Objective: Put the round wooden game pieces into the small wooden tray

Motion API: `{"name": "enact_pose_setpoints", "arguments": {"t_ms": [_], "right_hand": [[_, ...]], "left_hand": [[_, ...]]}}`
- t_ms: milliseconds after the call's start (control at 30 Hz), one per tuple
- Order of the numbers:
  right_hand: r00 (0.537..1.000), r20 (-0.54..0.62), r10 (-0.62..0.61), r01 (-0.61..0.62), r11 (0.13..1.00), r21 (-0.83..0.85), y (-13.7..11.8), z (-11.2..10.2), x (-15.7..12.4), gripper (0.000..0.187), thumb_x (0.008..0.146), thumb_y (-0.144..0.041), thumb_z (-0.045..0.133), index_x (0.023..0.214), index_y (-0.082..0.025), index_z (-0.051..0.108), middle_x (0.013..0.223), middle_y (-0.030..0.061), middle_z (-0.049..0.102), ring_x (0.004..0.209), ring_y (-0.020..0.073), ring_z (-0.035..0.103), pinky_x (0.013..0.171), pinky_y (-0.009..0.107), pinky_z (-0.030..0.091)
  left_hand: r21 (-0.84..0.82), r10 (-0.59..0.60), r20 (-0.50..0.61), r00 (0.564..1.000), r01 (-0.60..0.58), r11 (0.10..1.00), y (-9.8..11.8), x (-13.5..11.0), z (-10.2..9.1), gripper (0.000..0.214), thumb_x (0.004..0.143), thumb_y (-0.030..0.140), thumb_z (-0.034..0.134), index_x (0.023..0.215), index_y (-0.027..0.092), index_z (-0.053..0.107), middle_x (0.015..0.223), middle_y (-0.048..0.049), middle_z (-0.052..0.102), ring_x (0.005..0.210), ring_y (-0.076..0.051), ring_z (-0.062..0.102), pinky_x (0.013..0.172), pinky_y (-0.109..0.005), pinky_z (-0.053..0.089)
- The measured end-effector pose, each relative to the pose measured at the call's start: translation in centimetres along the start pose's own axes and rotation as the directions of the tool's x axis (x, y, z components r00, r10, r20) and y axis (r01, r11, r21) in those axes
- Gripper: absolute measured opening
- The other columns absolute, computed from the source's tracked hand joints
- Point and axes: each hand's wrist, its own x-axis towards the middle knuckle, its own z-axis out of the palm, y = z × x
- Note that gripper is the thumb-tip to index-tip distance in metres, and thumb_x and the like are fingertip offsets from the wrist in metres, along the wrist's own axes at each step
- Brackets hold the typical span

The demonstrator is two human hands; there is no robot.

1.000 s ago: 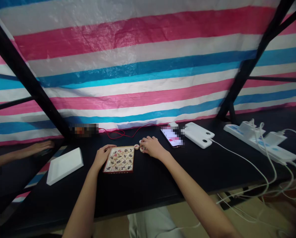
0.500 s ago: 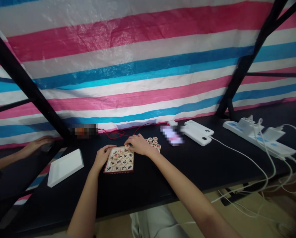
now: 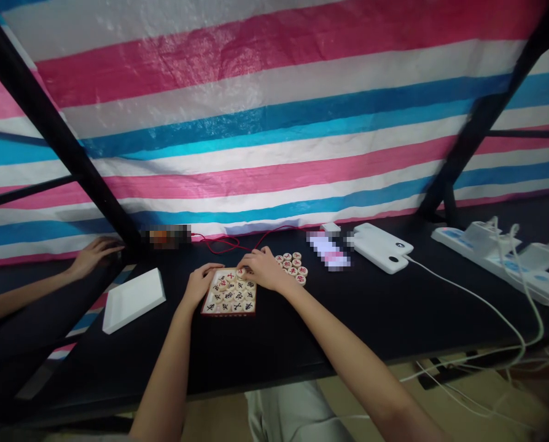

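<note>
A small square tray point(image 3: 229, 312) with a dark red rim lies on the black table point(image 3: 348, 319) between the two hands. It is packed with pale round discs point(image 3: 231, 294) in close rows, each marked with a red or black character. The left hand point(image 3: 201, 282) lies curled against the tray's left far corner, touching the rim; whether it grips cannot be told. The right hand point(image 3: 266, 270) reaches over the far edge, fingertips drawn together on one disc there; whether they clamp it cannot be told.

Just right of the right hand sits a cluster of loose discs point(image 3: 293, 266), apart from the tray. Beyond them, further right, lie a blurred phone point(image 3: 328, 250) and a white device point(image 3: 382, 248) with a cable. Well left of the left hand lies a white lid point(image 3: 134, 299), and past it another person's hand point(image 3: 93, 255) rests by a black post. The table's near edge runs below both forearms, with bare black surface between tray and edge, and more open room right of the right forearm
</note>
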Motion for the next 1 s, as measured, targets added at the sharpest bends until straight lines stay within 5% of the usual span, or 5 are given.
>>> {"name": "enact_pose_setpoints", "arguments": {"t_ms": [367,633,733,867,1000], "right_hand": [[1.0,-0.009,-0.017,0.017,1.0,-0.023,0.1,0.2,0.0,0.022,0.084,-0.033,0.059,0.104,-0.023,0.061,0.108,0.0035,0.06,0.1,0.0187,0.05,0.079,0.031,0.028],[0.951,0.176,0.256,-0.254,0.967,-0.035,4.1,-2.1,-1.8,0.021,0.074,-0.032,0.07,0.093,-0.026,0.066,0.09,0.0004,0.064,0.086,0.0184,0.057,0.068,0.026,0.034],[0.947,0.183,0.264,-0.256,0.964,-0.065,4.5,-1.8,-2.2,0.028,0.071,-0.031,0.073,0.096,-0.025,0.065,0.094,0.0023,0.064,0.089,0.0206,0.057,0.071,0.028,0.036],[0.969,0.092,0.229,-0.22,0.97,-0.102,3.4,-1.0,-1.9,0.027,0.082,-0.033,0.06,0.108,-0.025,0.059,0.11,0.0051,0.058,0.105,0.0221,0.049,0.082,0.033,0.034],[0.98,0.077,0.185,-0.17,0.971,-0.167,2.6,-0.4,-1.8,0.017,0.085,-0.026,0.055,0.1,-0.021,0.062,0.106,0.0073,0.059,0.102,0.0224,0.05,0.083,0.034,0.033]], "left_hand": [[0.002,-0.017,-0.005,1.0,0.017,1.0,-0.1,-0.1,0.1,0.038,0.076,0.038,0.045,0.098,0.018,0.069,0.102,-0.0058,0.069,0.097,-0.023,0.06,0.085,-0.031,0.045],[0.0,-0.025,-0.01,1.0,0.025,1.0,0.0,-0.1,0.0,0.038,0.074,0.038,0.046,0.098,0.019,0.069,0.102,-0.0052,0.069,0.097,-0.023,0.06,0.084,-0.032,0.045],[0.012,-0.03,-0.011,0.999,0.03,0.999,0.1,-0.1,0.0,0.038,0.074,0.039,0.046,0.097,0.018,0.069,0.102,-0.0053,0.069,0.096,-0.023,0.06,0.084,-0.031,0.045],[0.022,-0.038,-0.019,0.999,0.038,0.999,0.2,-0.2,0.0,0.039,0.074,0.039,0.046,0.096,0.018,0.069,0.099,-0.0056,0.07,0.093,-0.023,0.061,0.083,-0.032,0.045],[0.02,-0.031,-0.023,0.999,0.032,0.999,0.4,-0.2,0.0,0.037,0.073,0.039,0.047,0.095,0.019,0.07,0.099,-0.0052,0.07,0.094,-0.023,0.06,0.085,-0.032,0.045]]}}
